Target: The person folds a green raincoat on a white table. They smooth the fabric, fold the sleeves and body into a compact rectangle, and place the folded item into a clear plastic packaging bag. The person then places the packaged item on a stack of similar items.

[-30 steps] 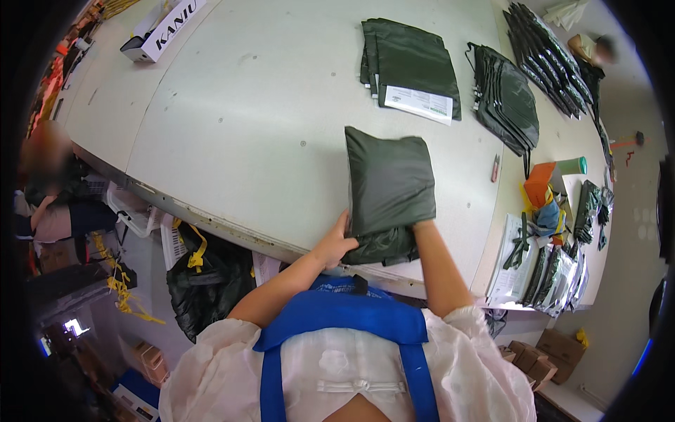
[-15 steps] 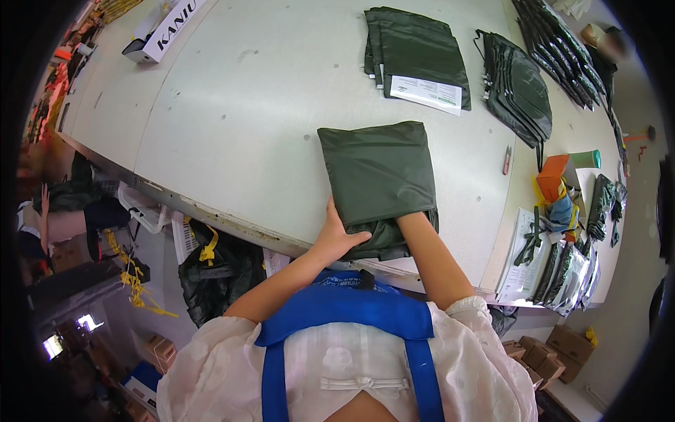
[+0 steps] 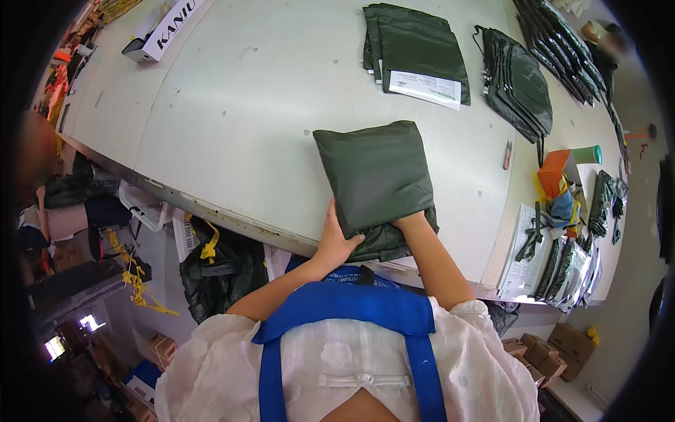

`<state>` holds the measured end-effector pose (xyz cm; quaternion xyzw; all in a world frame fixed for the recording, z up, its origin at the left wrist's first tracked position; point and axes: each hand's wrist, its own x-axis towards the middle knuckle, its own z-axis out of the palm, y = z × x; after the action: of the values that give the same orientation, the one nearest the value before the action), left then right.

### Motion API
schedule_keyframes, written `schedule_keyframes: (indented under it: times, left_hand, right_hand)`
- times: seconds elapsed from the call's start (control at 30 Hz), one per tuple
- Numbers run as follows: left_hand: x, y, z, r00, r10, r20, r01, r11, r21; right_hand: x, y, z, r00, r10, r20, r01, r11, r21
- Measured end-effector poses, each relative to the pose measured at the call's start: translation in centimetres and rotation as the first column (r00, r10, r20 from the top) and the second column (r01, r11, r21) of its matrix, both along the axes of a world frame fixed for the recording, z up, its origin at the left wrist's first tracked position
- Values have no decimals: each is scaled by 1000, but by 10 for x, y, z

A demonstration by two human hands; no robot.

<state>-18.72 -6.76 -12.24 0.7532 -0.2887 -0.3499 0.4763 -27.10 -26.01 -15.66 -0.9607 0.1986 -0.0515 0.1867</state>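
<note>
My left hand (image 3: pixel 336 243) is cupped on the near-left corner of the green pack (image 3: pixel 376 179), fingers closed round its edge. My right hand (image 3: pixel 410 219) is tucked under the pack's near-right side; only the wrist shows, so I can't tell how those fingers sit. The hands are apart, one at each near corner.

The pack is a folded dark green fabric bundle, lying flat at the near edge of the bench (image 3: pixel 232 112), its near end overhanging slightly toward me. A second dark layer (image 3: pixel 385 246) shows beneath it at the near edge.

To the right, well apart: an orange item (image 3: pixel 553 172) and a green tube (image 3: pixel 586 154), with plastic-wrapped packets (image 3: pixel 562 264) at the bench's right end. A small red tool (image 3: pixel 507 155) lies between the pack and those.

Farther back: a stack of folded green pieces (image 3: pixel 411 42) with a white sheet (image 3: pixel 425 87) on top, then a row of dark drawstring bags (image 3: pixel 520 84) fanned out to its right. Far left corner: a white box (image 3: pixel 165 29).
</note>
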Motion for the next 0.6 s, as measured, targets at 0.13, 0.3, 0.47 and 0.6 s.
schedule_keyframes:
  times: [0.13,0.3,0.47,0.6]
  left_hand:
    - [7,-17,37,581,-129,804,99,991,88]
    - [17,-90,29,344,-290,893,600,799,28]
    - [-4,-143,19,351,-406,844,662,745,83]
    - [-15,-148,28,389,-628,674,799,594,93]
  right_hand:
    - [-3,2,-9,999,-42,-8,43,999,16]
    - [11,12,6,997,-77,-29,73,988,-135]
    - [4,17,14,998,-64,-20,63,997,-39]
    - [-15,9,20,998,-68,-2,68,998,9]
